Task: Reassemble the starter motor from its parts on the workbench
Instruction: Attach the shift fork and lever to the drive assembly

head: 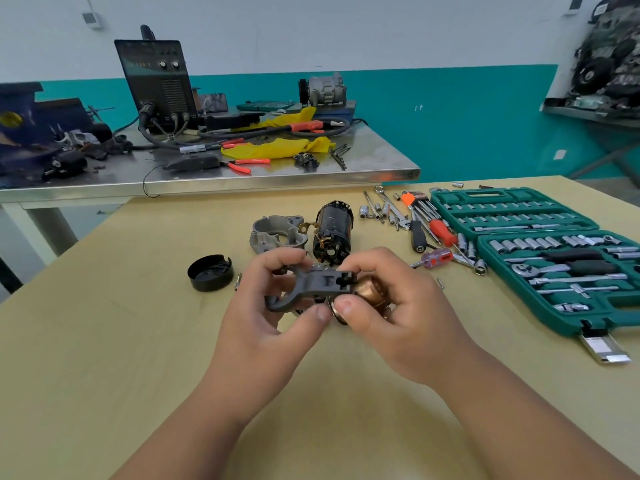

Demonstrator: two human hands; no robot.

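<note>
Left hand (270, 313) pinches the grey shift fork (311, 284); right hand (405, 306) grips the copper-coloured cylinder (367, 287) at the fork's 3 o'clock, above the tabletop (138, 341). Fork probably light, rigid; cylinder dense, smooth: hold its flanks.

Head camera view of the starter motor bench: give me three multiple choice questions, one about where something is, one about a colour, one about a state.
1. Where is the black round cap?
A: on the workbench, left of the left hand
B: between the hands
C: right of both hands

2. What colour is the socket set case?
A: red
B: green
C: grey

3. What is the left hand doing?
A: lying flat
B: gripping the dark grey lever
C: hanging idle

Answers:
1. A, the cap sits on the bench out to the left of that hand.
2. B, the open case is green.
3. B, its fingers and thumb curl round the lever.
</note>
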